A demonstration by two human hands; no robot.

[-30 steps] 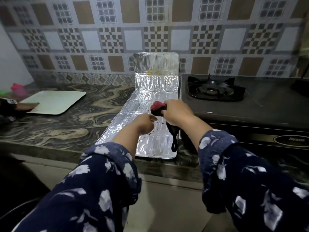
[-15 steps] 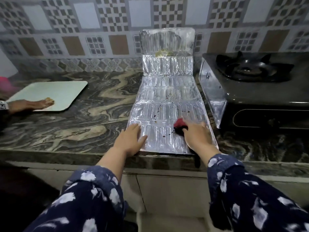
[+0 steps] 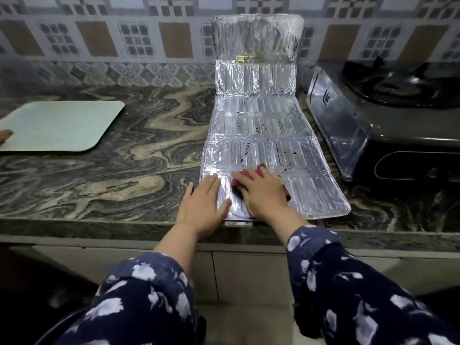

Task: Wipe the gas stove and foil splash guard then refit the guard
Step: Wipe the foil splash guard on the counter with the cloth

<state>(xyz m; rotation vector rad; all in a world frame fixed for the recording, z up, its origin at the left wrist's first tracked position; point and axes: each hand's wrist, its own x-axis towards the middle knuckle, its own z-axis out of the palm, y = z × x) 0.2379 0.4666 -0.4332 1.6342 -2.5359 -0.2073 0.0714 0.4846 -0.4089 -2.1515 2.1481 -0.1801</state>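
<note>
**Two hands laid on the foil guard at the counter's edge**

Two sleeves of dark blue cloth with pale flowers are seen nearest, one on each forearm. The left hand [image 3: 202, 202] is laid flat, fingers together and extended, on the near left corner of the foil splash guard [image 3: 263, 130], with the thumb side lapping onto the marbled countertop [image 3: 112, 170]. The right hand [image 3: 261, 192] is pressed palm down on a red cloth [image 3: 249, 176], which is pinned against the foil; only the red edge of the cloth is shown past the fingers, and a dark part is glimpsed beneath the hand.

The guard is spread lengthwise on the countertop, its near edge reaching the front lip of the counter. Dark specks and smears are scattered over its middle panels. Its far panels are propped upright against the tiled wall [image 3: 99, 33], and a yellowish stain is seen across the fold there.

To the right, just beside the guard, the gas stove [image 3: 398, 120] is set on the counter, its shiny side panel turned toward the foil; a black burner grate [image 3: 403, 80] is seen on top. To the left, well apart from the guard, a pale green board [image 3: 57, 125] is laid flat, with a fingertip of another person's hand [image 3: 5, 135] seen at its left edge.
</note>
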